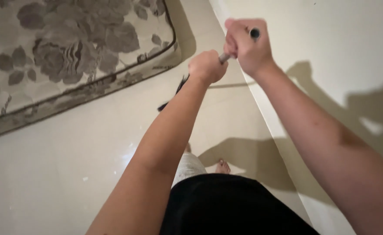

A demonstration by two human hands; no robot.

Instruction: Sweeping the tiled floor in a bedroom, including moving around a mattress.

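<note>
Broom handle is gripped w/ both hands, held out in front of the body over the floor. Right hand is clamped round the top end; dark end cap seen just above the fist. Left hand is clamped lower on the same handle, just beside the right, fists nearly touching. Only a short grey bit of shaft is seen btwn the fists. Dark bristles are seen past the left forearm, low near the floor, close to the mattress corner; floor contact can't be told. Floral-print mattress is laid flat on the floor, upper left. Pale wall is seen at right, w/ arm shadows cast on it. Bare toes are seen below, by the wall base.
</note>
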